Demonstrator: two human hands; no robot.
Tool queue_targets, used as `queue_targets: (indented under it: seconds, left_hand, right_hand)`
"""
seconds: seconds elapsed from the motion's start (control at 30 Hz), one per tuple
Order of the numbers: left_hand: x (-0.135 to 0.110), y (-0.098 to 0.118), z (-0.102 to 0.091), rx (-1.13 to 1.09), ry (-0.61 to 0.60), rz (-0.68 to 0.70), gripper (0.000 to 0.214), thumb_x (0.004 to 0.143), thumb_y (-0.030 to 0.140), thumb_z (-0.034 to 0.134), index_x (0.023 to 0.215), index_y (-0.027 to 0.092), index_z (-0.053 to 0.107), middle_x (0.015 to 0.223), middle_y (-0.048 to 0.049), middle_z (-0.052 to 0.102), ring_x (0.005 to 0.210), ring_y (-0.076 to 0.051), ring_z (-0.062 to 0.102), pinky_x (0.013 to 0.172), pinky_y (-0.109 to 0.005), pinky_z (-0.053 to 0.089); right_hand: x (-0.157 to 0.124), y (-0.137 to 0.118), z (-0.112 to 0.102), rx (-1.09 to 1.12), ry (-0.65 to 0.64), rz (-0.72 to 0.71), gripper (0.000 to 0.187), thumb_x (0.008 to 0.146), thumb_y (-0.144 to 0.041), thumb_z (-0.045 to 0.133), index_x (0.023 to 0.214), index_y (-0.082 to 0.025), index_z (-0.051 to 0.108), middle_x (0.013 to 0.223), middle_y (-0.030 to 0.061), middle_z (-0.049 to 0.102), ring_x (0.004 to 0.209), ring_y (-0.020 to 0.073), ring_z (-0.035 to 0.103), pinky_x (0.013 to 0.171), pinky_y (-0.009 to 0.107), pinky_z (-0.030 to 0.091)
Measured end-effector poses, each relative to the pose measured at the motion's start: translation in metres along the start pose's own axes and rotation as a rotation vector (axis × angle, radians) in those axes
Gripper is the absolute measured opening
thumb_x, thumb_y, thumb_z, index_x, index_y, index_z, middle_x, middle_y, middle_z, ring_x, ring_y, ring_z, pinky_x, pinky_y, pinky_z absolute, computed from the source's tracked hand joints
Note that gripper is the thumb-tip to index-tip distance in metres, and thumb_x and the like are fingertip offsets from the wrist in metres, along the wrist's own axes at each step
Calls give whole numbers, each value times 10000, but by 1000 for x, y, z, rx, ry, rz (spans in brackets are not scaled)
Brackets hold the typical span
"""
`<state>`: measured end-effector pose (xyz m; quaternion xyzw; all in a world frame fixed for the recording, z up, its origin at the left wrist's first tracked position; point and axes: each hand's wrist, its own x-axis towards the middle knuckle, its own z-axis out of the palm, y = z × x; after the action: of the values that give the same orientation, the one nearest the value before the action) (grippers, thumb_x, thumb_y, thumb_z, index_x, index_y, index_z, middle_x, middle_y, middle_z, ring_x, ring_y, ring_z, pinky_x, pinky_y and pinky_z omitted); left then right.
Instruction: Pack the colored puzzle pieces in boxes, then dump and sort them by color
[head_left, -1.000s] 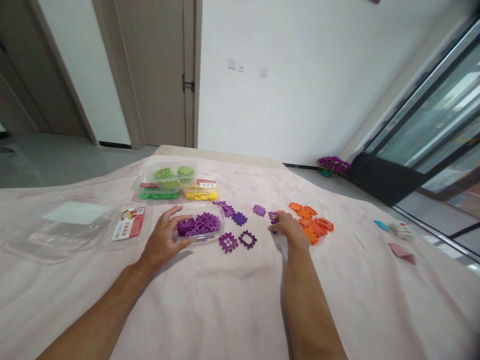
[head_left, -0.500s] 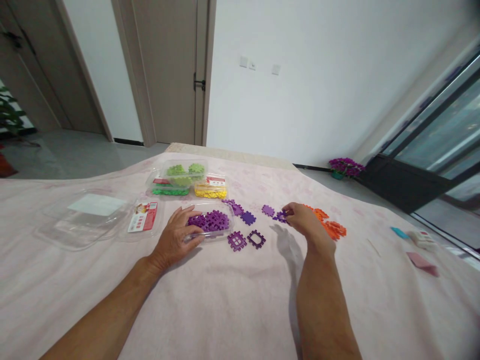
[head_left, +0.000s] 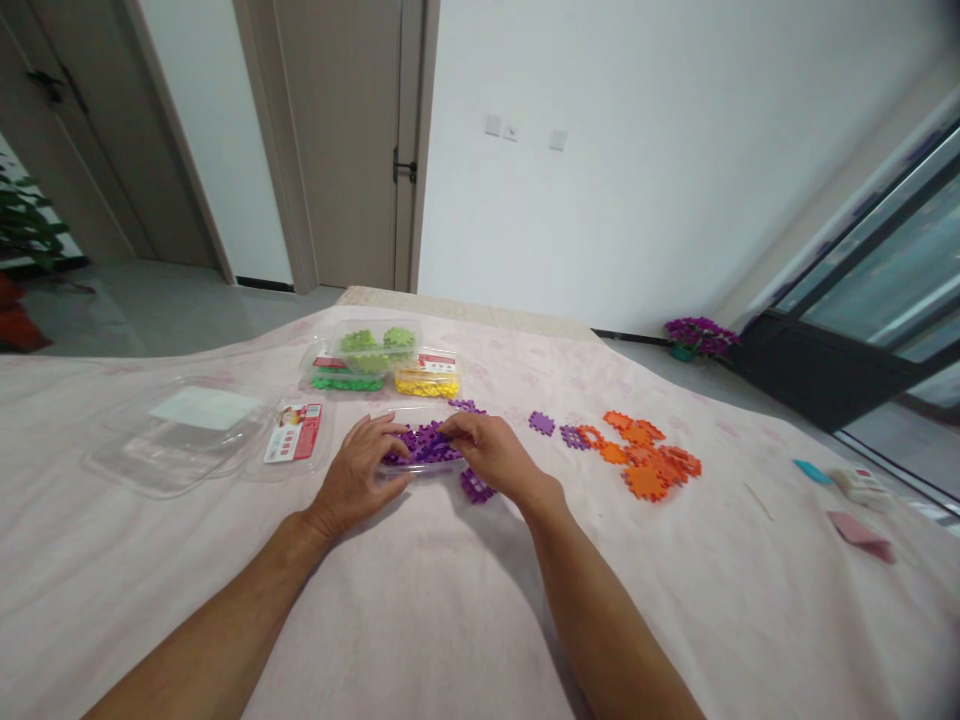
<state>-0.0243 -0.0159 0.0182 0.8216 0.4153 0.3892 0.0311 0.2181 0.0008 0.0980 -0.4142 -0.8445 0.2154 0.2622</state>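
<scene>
Pink cloth, wrinkled. Left hand, half-curled, clasps clear plastic tub; right hand bunched over toothed purple tiles, pinch unclear.

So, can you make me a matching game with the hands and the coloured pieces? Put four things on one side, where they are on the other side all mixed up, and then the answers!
Things:
1. Left hand
2. Right hand
3. Orange toothed tiles
4. Light green toothed tiles

Places:
A. Loose on the pink cloth, to the right of the right hand
B. Around the left end of the open clear box
C. Inside another clear box, beyond the open one
D. At the right end of the purple toothed tiles in the open box

Answers: 1-B, 2-D, 3-A, 4-C
</scene>
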Motion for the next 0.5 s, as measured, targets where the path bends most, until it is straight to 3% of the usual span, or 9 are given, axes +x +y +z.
queue_targets:
  seconds: [0.1, 0.27, 0.5]
  left_hand:
    - [0, -2, 1, -20, 29, 1, 269, 803, 301, 730, 1030, 217, 613, 1252, -111, 660, 1339, -314, 521, 1172, -564, 347]
    - [0, -2, 1, -5, -8, 51, 530, 820, 359, 738, 1308, 221, 585, 1351, -124, 622, 1377, -318, 485, 1190, -568, 316]
    - [-1, -2, 2, 46, -89, 123, 227, 925, 338, 636, 1122, 304, 744, 1343, -58, 652, 1415, -303, 443, 1219, -602, 229]
  right_hand:
    - [2, -1, 7, -38, -72, -26, 301, 906, -45, 553, 1030, -226, 760, 1018, 19, 780, 937, 166, 706, 864, 259, 492]
    - [-1, 5, -12, -100, 34, 3, 280, 941, -93, 555, 1096, -211, 756, 1109, 53, 771, 1030, 183, 698, 926, 276, 486]
    - [-22, 29, -58, -283, -25, 361, 269, 880, -150, 629, 1108, -202, 761, 1040, 55, 781, 934, 195, 705, 801, 256, 482]
